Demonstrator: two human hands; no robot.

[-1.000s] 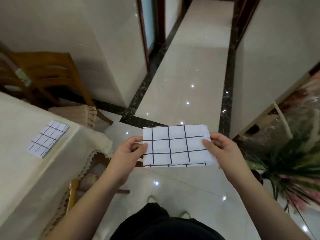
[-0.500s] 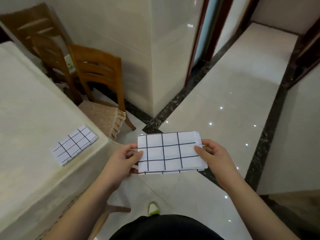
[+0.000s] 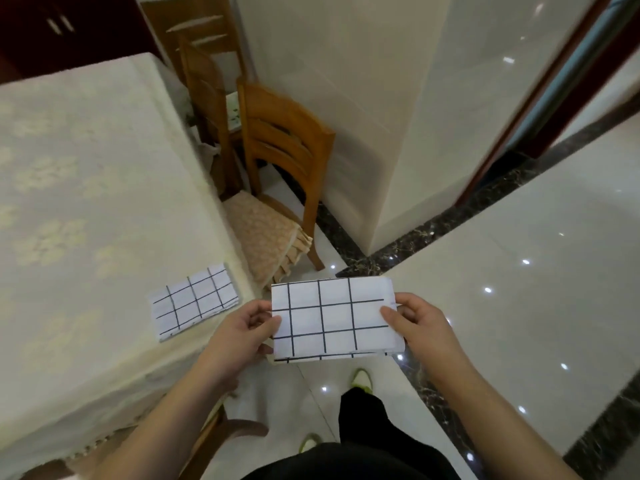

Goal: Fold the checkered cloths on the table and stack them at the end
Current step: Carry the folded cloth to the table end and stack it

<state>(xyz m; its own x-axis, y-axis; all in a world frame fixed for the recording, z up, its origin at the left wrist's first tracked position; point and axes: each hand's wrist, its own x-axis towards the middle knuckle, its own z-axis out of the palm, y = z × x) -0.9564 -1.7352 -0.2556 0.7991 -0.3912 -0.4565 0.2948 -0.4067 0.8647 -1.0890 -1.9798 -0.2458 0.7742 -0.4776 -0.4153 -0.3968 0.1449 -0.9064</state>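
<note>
Wooden chairs (image 3: pixel 282 161) are standing at 12 o'clock beside a cream-clothed surface (image 3: pixel 86 174), glossy floor tiles (image 3: pixel 519 271) reflecting ceiling lights at 3 o'clock.

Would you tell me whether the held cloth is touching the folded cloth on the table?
Apart. The head view shows the held cloth separated from the folded cloth by a plain gap.
</note>
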